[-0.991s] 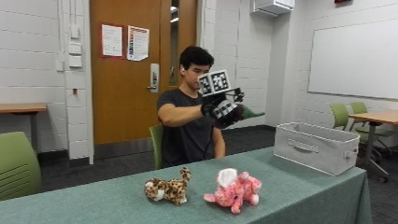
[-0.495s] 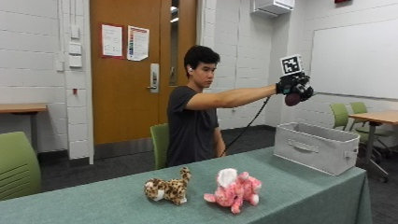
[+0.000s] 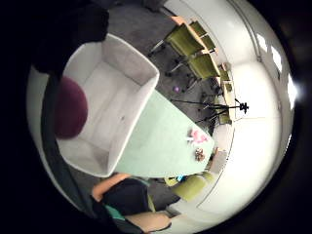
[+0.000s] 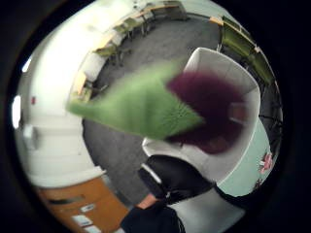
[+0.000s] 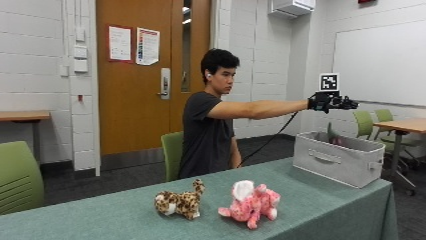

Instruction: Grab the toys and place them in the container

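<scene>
Now the gloved fingers (image 5: 347, 104) are straightened and hold nothing: half a second ago they were curled round a green-and-purple toy (image 5: 331, 134), which has dropped away.

The right hand (image 5: 333, 103) hangs at arm's length above the container (image 5: 339, 162). The toy is well below the palm and apart from it, showing just over the rim. That looks like one toy delivered. Out on the table (image 5: 319, 210), well apart from the container, a spotted toy (image 5: 178, 202) and a pink toy (image 5: 251, 204) wait.
</scene>
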Action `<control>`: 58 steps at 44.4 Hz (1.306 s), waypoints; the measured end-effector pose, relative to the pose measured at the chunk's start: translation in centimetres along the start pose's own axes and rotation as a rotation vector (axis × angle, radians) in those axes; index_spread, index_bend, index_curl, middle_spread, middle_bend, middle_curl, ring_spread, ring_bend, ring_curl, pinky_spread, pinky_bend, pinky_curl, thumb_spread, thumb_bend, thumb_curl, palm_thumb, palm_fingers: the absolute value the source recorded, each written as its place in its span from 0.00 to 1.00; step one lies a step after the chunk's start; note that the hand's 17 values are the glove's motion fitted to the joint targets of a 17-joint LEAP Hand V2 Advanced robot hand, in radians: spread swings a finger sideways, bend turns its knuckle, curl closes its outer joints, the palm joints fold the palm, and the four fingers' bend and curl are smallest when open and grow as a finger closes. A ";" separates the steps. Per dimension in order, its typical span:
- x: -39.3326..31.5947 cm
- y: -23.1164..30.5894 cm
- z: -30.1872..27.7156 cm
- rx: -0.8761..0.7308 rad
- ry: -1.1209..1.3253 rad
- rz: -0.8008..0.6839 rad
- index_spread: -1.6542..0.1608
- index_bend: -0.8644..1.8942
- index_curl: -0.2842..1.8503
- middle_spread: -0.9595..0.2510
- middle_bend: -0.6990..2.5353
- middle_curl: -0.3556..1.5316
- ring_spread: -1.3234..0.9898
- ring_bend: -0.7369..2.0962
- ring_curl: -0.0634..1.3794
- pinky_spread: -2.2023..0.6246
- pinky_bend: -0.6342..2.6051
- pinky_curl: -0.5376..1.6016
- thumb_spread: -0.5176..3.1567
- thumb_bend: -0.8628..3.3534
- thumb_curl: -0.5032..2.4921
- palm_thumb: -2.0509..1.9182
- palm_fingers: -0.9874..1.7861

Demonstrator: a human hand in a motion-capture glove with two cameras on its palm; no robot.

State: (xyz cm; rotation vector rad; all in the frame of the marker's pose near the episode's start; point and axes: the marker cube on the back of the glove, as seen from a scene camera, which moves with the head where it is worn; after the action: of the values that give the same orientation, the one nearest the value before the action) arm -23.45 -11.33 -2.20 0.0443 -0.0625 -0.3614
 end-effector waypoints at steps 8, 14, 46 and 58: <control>-2.1 1.6 -1.4 0.027 0.178 -0.041 0.85 0.34 0.41 0.78 0.33 0.43 0.50 0.45 0.26 0.72 0.46 0.44 0.37 0.18 0.36 0.49 0.26; 5.8 3.8 -3.4 0.056 0.217 0.069 0.86 0.34 0.37 0.80 0.31 0.42 0.51 0.42 0.23 0.74 0.43 0.42 0.37 0.18 0.33 0.48 0.28; 45.5 18.9 2.7 0.001 0.141 0.524 0.83 0.37 0.31 0.77 0.28 0.40 0.49 0.36 0.23 0.76 0.38 0.40 0.36 0.18 0.25 0.48 0.33; 49.9 21.0 13.0 -0.149 0.048 0.607 0.78 0.38 0.31 0.76 0.25 0.37 0.49 0.31 0.21 0.77 0.41 0.41 0.36 0.18 0.24 0.48 0.29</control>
State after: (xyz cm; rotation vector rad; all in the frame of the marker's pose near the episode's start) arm 29.60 -9.79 14.53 -0.1129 0.0008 0.2425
